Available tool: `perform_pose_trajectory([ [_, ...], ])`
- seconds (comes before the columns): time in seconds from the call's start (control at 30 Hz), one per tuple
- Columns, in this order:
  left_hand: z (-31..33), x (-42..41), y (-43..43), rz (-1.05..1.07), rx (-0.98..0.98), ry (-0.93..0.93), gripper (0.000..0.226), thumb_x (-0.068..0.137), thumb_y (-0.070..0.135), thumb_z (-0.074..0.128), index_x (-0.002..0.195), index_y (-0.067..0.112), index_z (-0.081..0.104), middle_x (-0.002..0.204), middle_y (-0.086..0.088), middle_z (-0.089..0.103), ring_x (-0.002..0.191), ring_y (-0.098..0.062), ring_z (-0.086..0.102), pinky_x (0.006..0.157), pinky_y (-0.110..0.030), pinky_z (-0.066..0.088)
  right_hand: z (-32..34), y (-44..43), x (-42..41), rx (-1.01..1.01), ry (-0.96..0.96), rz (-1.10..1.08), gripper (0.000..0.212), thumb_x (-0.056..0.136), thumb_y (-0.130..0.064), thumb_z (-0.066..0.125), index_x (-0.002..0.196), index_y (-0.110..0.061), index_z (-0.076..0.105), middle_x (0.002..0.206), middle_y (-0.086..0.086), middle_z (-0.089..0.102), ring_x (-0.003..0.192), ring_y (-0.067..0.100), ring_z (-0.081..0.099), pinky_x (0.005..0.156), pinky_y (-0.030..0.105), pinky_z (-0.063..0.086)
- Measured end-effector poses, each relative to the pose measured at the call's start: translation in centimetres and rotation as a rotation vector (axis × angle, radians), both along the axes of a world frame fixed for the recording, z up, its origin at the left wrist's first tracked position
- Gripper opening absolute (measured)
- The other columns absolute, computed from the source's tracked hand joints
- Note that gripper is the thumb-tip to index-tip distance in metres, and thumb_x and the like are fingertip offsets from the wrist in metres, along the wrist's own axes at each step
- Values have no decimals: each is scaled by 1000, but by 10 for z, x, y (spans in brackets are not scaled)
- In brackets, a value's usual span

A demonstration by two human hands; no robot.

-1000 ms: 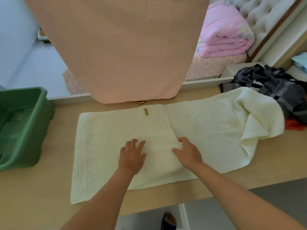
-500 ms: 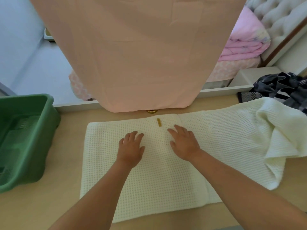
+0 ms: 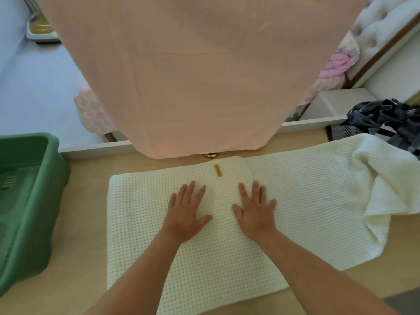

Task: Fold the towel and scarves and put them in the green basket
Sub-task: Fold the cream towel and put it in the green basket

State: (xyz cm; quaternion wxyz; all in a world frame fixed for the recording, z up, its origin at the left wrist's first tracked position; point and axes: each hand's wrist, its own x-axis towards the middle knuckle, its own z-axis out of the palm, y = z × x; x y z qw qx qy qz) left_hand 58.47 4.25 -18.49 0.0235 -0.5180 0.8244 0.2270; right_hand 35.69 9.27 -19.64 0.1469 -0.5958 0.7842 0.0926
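Observation:
A cream waffle-knit towel (image 3: 141,223) lies spread on the wooden table, its left part folded over into a double layer with a small gold label near the far edge. The right end is bunched up (image 3: 391,178). My left hand (image 3: 185,212) and my right hand (image 3: 255,211) both press flat on the folded part, fingers straight and spread, side by side. The green basket (image 3: 34,201) stands at the table's left edge, apart from the towel. A dark patterned scarf (image 3: 386,119) lies heaped at the far right.
A peach cloth (image 3: 193,76) hangs down in front of me, covering the far middle of the view. Behind the table are a bed with pink bedding (image 3: 338,64) and a tufted headboard. The table's near edge runs at the bottom right.
My right hand let go of the towel's fold edge and moved up to lie flat beside the left hand. Both hands slid toward the far edge, and the camera shifted closer.

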Motion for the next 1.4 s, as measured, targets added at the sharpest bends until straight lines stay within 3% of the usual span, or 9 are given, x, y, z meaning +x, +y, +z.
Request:
perform_pose_trajectory([
  [0.07,-4,8,1,-68,55,-121,106,71,88,25,151,37,-22,157,0,-34,144,-25,-32,120,-53,-7,3,-2,10,15,24,2,70,98,-62,8,154,-32,-20,162,16,-20,150,38,-13,115,66,12],
  [0.13,-2,22,-4,-96,91,-182,119,66,87,46,151,37,-20,155,-1,-38,142,-26,-36,120,-53,-9,8,-3,19,42,33,27,71,98,-63,10,154,-30,-19,163,18,-18,150,40,-10,114,65,17],
  [0.3,12,49,-15,-39,130,-297,130,61,74,72,155,30,-7,161,-2,-22,147,-28,-24,120,-54,-6,25,-1,47,76,-76,127,73,98,-63,22,157,-30,-6,164,19,-7,150,41,1,113,61,23],
  [0.5,40,0,-26,4,-61,-189,84,71,54,65,143,26,31,146,1,24,139,-23,20,118,-46,17,53,-10,6,-19,-261,123,57,103,-45,32,156,-28,18,161,6,21,144,28,27,114,51,28],
  [0.8,70,-210,-16,-64,79,198,43,90,24,60,131,28,46,131,2,45,121,-17,43,99,-38,44,86,29,-205,-287,-213,-115,34,95,-19,50,129,-22,57,126,2,56,110,22,54,95,37,44],
  [1.0,73,-360,23,-167,142,282,33,92,28,61,123,32,55,118,7,56,97,-8,54,86,-30,50,91,77,-339,-238,-63,-296,36,85,-12,54,120,-21,55,121,4,46,106,24,49,87,33,43],
  [1.17,67,-460,57,-340,194,146,63,80,48,72,136,39,46,135,7,45,118,-15,47,90,-39,50,68,94,-409,-82,-78,-632,84,79,-43,68,146,-13,28,139,15,40,123,34,48,94,42,46],
  [1.27,60,-488,70,-422,173,9,83,76,40,78,145,37,32,145,3,33,127,-22,39,92,-43,50,62,91,-430,-45,-314,-809,45,81,-32,63,123,-18,53,119,7,62,103,29,62,85,37,53],
  [1.4,60,-483,65,-189,201,161,49,88,7,52,131,30,52,125,1,55,108,-20,55,86,-34,50,76,76,-436,-302,-574,-813,16,80,-21,53,94,-23,60,89,-1,65,83,26,63,68,36,52],
])
